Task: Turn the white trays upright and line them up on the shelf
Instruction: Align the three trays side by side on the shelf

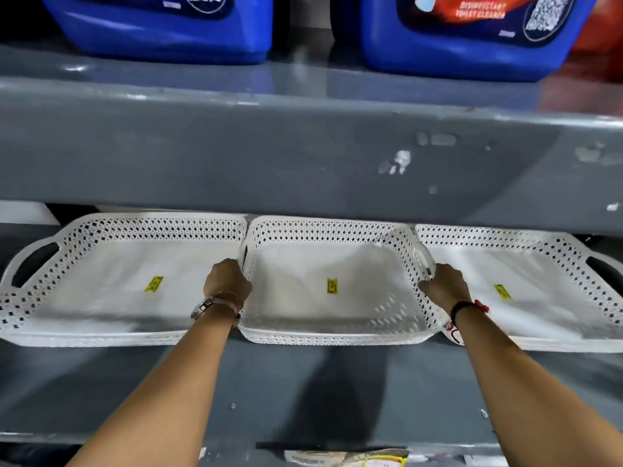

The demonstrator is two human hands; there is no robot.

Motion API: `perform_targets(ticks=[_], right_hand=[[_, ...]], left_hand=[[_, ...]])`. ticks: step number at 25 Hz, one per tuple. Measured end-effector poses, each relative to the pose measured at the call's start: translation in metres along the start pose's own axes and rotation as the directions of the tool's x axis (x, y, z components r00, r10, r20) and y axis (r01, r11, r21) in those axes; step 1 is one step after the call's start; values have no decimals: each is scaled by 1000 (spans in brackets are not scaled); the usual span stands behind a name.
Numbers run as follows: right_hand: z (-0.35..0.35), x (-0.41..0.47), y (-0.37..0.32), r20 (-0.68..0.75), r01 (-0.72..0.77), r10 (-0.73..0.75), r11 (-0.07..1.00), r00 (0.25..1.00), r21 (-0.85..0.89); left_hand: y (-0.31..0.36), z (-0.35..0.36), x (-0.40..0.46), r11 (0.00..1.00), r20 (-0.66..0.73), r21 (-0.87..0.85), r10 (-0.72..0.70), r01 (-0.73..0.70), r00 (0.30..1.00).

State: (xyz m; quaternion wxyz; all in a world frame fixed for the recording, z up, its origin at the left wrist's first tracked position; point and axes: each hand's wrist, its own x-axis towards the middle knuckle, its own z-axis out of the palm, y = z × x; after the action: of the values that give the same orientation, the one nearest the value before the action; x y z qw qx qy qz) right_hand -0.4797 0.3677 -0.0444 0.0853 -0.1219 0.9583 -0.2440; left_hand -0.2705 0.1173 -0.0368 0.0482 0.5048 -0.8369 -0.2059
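Observation:
Three white perforated trays stand side by side, open side up, on the grey lower shelf (303,382). Each has a yellow sticker on its floor. The middle tray (337,328) sits between my hands. My left hand (227,281) grips its left handle and my right hand (441,284) grips its right handle. The left tray (84,332) and the right tray (556,338) lie flat, touching or nearly touching the middle one. The far ends of the outer trays are cut off by the frame.
The grey upper shelf beam (303,156) hangs low over the trays' back edges. Two blue detergent jugs (161,28) (472,35) stand on the upper shelf. Papers (347,458) lie below the shelf's front edge.

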Motion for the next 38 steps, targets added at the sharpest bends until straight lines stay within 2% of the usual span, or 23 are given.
perform_targets(ticks=[14,20,38], right_hand=[[-4,-62,20,16,-1,2,998,1000,-66],[-6,-82,30,21,5,-3,997,1000,-80],[-7,-93,39,34,0,1,1000,999,-26]], left_hand=[[-33,-7,-57,999,61,-12,-36,36,997],[-46,-6,-77,1000,33,15,16,-16,999],[-52,-6,-93,1000,43,-2,-20,20,999]])
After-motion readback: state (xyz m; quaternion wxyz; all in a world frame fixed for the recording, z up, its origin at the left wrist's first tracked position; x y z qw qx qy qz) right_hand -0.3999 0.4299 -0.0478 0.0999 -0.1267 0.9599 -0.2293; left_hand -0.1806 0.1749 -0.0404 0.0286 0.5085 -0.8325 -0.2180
